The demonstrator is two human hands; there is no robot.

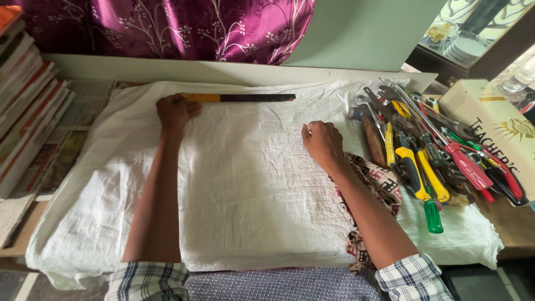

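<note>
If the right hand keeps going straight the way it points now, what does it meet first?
Only bare white cloth lies just ahead of the right hand; further along that line, probably the dark end of the long tool.

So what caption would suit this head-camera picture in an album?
Left hand grips a long yellow-and-black tool on a white sack; right hand rests beside a pile of hand tools.

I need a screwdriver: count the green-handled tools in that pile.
1 clear: a green-handled screwdriver at the near edge of the tool pile, right of the right hand. Others may be hidden beneath.
</note>
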